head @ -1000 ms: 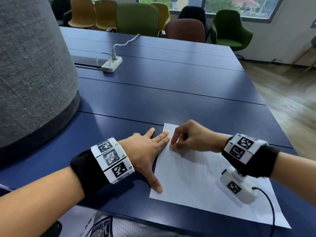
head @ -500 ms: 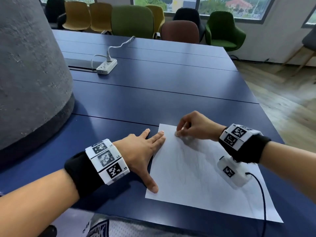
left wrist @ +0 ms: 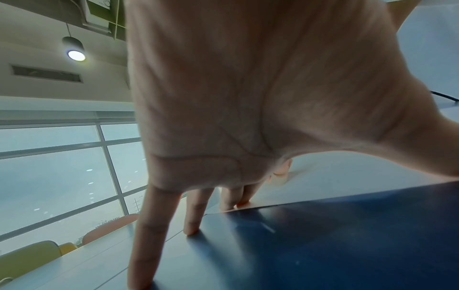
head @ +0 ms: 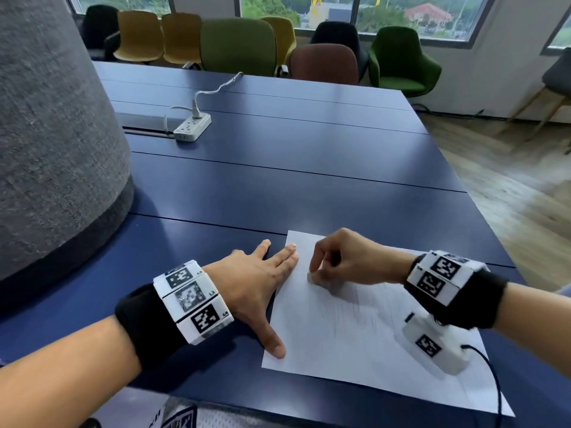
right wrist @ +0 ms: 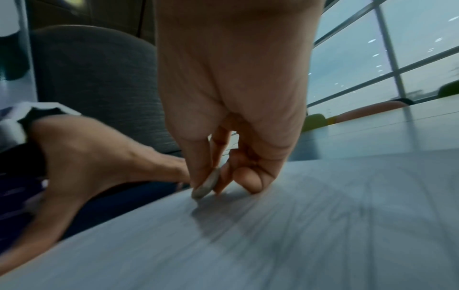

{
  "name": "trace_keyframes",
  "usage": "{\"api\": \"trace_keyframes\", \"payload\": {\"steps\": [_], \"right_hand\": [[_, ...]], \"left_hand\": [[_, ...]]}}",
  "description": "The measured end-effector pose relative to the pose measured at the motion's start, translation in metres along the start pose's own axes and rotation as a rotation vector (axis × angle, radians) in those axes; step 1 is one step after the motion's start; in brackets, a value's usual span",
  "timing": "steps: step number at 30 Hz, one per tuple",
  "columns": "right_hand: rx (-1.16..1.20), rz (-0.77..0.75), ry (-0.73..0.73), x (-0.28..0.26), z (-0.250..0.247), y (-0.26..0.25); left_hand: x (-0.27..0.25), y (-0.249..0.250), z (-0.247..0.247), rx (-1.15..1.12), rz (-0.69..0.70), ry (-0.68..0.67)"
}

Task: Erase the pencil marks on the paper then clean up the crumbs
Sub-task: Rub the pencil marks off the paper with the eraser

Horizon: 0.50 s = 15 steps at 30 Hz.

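Observation:
A white sheet of paper [head: 355, 332] with faint pencil marks lies on the blue table near its front edge. My left hand [head: 262, 282] lies flat with fingers spread, its fingertips [left wrist: 242, 203] and thumb pressing the paper's left edge. My right hand [head: 333, 264] pinches a small grey eraser [head: 312, 278] between thumb and forefinger and holds it against the paper near the top left corner. In the right wrist view the eraser [right wrist: 206, 185] touches the sheet [right wrist: 273, 235], which is blurred by motion. I cannot make out any crumbs.
A big grey fabric-covered column [head: 52, 134] stands on the left. A white power strip [head: 192, 126] with its cable lies further back on the table [head: 309, 180]. Chairs [head: 238, 46] line the far side. The table's right edge drops to a wooden floor [head: 509, 196].
My right hand has slid the eraser back and forth over the paper's upper left area, now a little nearer to me than half a second ago. The left hand stays in place.

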State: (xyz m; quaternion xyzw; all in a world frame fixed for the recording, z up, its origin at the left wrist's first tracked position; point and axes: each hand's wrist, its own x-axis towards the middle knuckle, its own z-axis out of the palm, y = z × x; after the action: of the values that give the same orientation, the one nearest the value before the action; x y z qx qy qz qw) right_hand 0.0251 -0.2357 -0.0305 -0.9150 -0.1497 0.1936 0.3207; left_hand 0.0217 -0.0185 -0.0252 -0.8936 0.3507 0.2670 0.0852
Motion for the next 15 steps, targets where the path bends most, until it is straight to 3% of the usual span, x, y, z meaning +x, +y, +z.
{"api": "trace_keyframes", "payload": {"steps": [5, 10, 15], "right_hand": [[-0.01, 0.072, 0.253, 0.018, -0.015, 0.013], [-0.022, 0.019, 0.106, 0.012, -0.007, 0.006], [-0.068, 0.049, 0.277, 0.027, -0.013, 0.007]], "left_hand": [[-0.002, 0.003, 0.0, 0.027, -0.003, -0.001], [-0.004, 0.003, 0.002, 0.026, -0.002, -0.005], [-0.004, 0.003, 0.002, 0.033, 0.003, 0.0]]}}
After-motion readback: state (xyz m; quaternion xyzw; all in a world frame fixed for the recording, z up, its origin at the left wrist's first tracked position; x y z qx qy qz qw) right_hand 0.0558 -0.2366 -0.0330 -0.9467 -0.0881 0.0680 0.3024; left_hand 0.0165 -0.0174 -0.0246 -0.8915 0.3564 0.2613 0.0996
